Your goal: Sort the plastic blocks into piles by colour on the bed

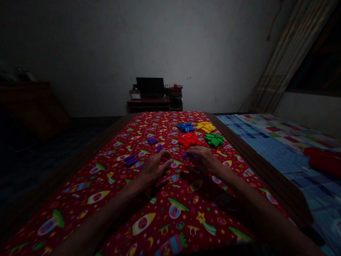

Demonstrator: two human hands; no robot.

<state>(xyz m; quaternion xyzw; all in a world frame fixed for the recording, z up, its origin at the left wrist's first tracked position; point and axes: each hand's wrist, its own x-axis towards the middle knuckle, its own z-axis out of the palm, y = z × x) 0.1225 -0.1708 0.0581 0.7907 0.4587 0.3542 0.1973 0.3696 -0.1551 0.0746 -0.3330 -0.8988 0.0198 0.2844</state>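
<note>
My right hand (204,156) is closed on a purple stick-like piece (189,156), just in front of the red pile. To its left, my left hand (154,166) hovers low over the cloth, thumb and fingers apart with nothing between them. Purple pieces lie around the left hand: a few at its left (130,161), some farther off (152,140) and one or two beyond its knuckles (160,147). Short sticks of other colours form heaps: red (189,139), green (214,139), blue (185,127) and yellow (205,127).
A red patterned cloth (144,224) covers the long table. Beyond its far end stands a low desk (149,104) with a dark screen (150,86). At the right is a bed-like surface with checked bedding (246,142); a wooden cabinet (29,106) stands at the left. The room is dim.
</note>
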